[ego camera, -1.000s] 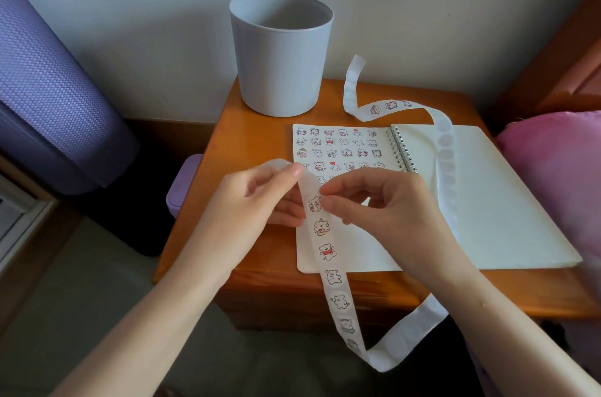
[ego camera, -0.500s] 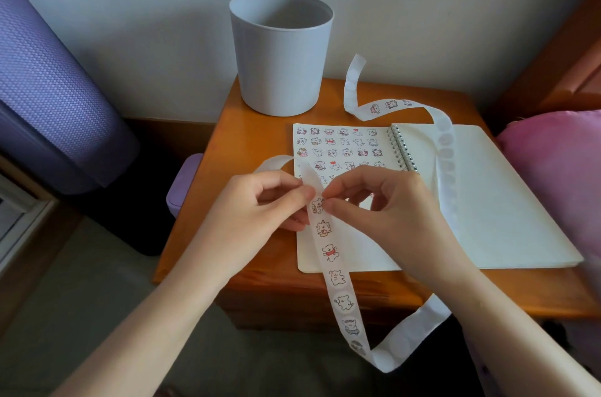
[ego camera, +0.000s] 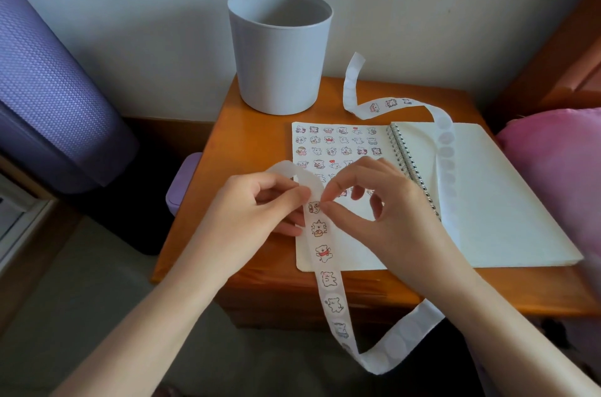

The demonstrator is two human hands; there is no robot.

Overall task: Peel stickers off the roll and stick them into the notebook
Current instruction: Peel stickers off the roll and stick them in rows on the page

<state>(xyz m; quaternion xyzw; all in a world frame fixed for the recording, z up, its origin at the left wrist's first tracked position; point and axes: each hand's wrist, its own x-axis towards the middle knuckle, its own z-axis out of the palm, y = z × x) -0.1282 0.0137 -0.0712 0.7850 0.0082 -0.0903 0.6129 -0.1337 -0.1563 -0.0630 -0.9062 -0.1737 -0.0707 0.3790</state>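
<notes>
Both hands meet over the near part of an open notebook, each clamped on the same sticker strip (ego camera: 326,266). The left hand (ego camera: 260,211) pinches the strip between thumb and forefinger, with the paper looping up and over behind its knuckles. The right hand (ego camera: 374,211) has thumb and forefinger tips pressed together at the strip's right edge, right at the topmost bear sticker (ego camera: 313,207); its other fingers are lifted and spread.

Below the hands, the strip hangs down past the front edge of the wooden bedside table (ego camera: 253,123), carrying more bear stickers, then bends back up to the right as bare backing.

The spiral notebook (ego camera: 504,201) lies open on the table. Its left page (ego camera: 335,143) is filled with rows of small stickers; the hands cover the lower rows. The spent backing (ego camera: 447,149) trails across the right page just beside the wire binding (ego camera: 409,162), and its far end curls upright near the wall.

A grey bin (ego camera: 279,51) stands on the table's far left corner, near the notebook but apart from it. A small purple object (ego camera: 183,182) sits against the table's left side. A rolled purple mat (ego camera: 48,87) leans at the left, and pink fabric (ego camera: 559,169) lies at the right.
</notes>
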